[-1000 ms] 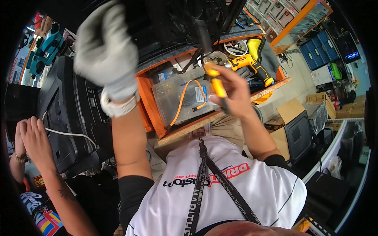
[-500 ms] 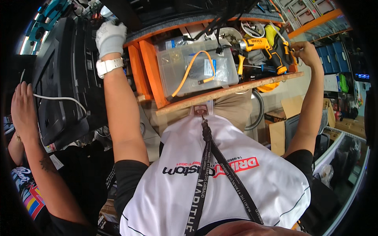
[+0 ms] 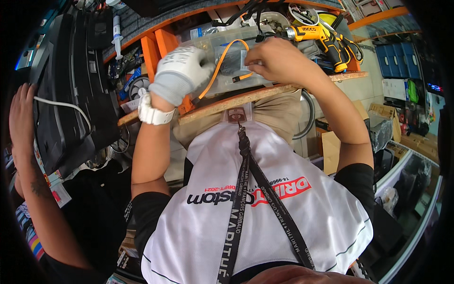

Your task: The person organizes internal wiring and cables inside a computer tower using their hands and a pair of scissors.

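Head view: clear plastic box between both sets of fingers, inside wooden drawer. Gloved left hand curled over near end, bare right hand curled over opposite side; can't tell if grasping anything. Probably best: work evenly from both sides, keep orange cable clear of fingertips. Box flat, translucent, cable looped on top.
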Tool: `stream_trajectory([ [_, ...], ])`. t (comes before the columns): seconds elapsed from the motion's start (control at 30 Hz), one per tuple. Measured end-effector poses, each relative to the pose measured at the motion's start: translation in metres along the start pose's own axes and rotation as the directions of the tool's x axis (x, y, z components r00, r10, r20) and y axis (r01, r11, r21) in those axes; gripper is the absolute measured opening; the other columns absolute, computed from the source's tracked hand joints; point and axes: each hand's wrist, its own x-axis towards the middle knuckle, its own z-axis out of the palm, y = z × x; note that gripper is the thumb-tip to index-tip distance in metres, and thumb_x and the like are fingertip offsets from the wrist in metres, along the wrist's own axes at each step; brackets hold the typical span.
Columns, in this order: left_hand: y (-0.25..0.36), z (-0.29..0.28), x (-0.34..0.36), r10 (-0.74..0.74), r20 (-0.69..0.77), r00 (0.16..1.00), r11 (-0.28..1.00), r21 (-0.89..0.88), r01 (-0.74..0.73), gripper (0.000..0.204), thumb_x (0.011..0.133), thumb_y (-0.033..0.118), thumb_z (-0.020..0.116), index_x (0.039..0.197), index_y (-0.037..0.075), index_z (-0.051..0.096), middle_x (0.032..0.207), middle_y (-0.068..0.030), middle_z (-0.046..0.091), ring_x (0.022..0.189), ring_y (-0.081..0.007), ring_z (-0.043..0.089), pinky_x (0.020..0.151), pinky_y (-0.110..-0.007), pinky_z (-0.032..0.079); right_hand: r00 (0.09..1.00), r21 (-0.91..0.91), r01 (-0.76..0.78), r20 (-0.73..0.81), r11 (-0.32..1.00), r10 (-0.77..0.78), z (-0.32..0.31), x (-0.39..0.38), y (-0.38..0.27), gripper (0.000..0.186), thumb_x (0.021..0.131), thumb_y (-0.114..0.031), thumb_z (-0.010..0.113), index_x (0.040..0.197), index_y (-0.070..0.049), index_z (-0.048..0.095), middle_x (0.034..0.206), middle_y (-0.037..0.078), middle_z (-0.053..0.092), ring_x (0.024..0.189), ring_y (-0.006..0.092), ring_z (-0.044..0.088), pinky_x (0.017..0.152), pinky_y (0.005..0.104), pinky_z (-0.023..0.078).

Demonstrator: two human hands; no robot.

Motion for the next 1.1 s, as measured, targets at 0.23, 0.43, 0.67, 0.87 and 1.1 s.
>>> stream_trajectory([
  [0.23, -0.004, 0.034, 0.023, -0.074, 0.05, 0.996, 0.96, 0.276, 0.058, 0.034, 0.092, 0.033, 0.075, 0.12, 0.014, 0.082, 0.115, -0.0145, 0.082, 0.109, -0.0323, 0.079, 0.089, -0.049, 0.062, 0.978, -0.185, -0.006, 0.203, 0.983, 0.044, 0.034, 0.048, -0.015, 0.044, 0.086, -0.026, 0.088, 0.126, -0.008, 0.08, 0.127, 0.018, 0.078, 0.117, 0.0385, 0.074, 0.098, 0.049, 0.061],
  [0.43, -0.006, 0.051, 0.015, 0.122, 0.0, 0.993, 0.992, 0.038, -0.121, 0.031, 0.091, 0.033, 0.075, 0.114, 0.013, 0.082, 0.108, -0.0163, 0.083, 0.103, -0.0346, 0.08, 0.087, -0.05, 0.063, 0.997, -0.028, 0.075, 0.02, 0.997, -0.074, 0.044, 0.038, 0.008, 0.049, 0.076, -0.029, 0.092, 0.122, -0.013, 0.083, 0.126, 0.014, 0.079, 0.115, 0.0396, 0.074, 0.1, 0.0498, 0.06],
  [0.67, 0.0, 0.048, 0.015, 0.007, -0.008, 1.0, 0.982, 0.187, -0.006, 0.025, 0.09, 0.033, 0.075, 0.103, 0.014, 0.084, 0.101, -0.0156, 0.082, 0.099, -0.0362, 0.079, 0.087, -0.05, 0.062, 0.996, 0.03, -0.025, 0.083, 0.999, 0.022, 0.043, 0.037, 0.01, 0.046, 0.079, -0.026, 0.093, 0.122, -0.015, 0.083, 0.126, 0.013, 0.079, 0.118, 0.0389, 0.073, 0.102, 0.0498, 0.058],
  [0.87, -0.001, -0.03, -0.065, -0.052, -0.401, 0.915, 0.999, -0.013, 0.051, 0.017, 0.092, 0.024, 0.076, 0.09, 0.008, 0.079, 0.089, -0.0143, 0.078, 0.083, -0.0348, 0.076, 0.076, -0.046, 0.059, 0.993, 0.123, -0.111, 0.057, 0.986, 0.104, 0.016, 0.026, -0.008, 0.047, 0.085, -0.028, 0.092, 0.125, -0.007, 0.082, 0.121, 0.015, 0.081, 0.108, 0.0372, 0.077, 0.096, 0.0465, 0.061],
  [1.1, 0.053, -0.04, -0.044, 0.053, -0.602, 0.797, 0.935, -0.249, -0.25, 0.017, 0.091, 0.017, 0.084, 0.102, 0.006, 0.081, 0.093, -0.0148, 0.078, 0.087, -0.0328, 0.077, 0.078, -0.041, 0.06, 0.81, 0.921, 0.291, -0.381, 0.26, 0.445, 0.014, 0.01, -0.074, 0.024, 0.108, -0.011, 0.075, 0.124, 0.005, 0.078, 0.103, 0.011, 0.083, 0.09, 0.0145, 0.076, 0.083, 0.0296, 0.062],
])
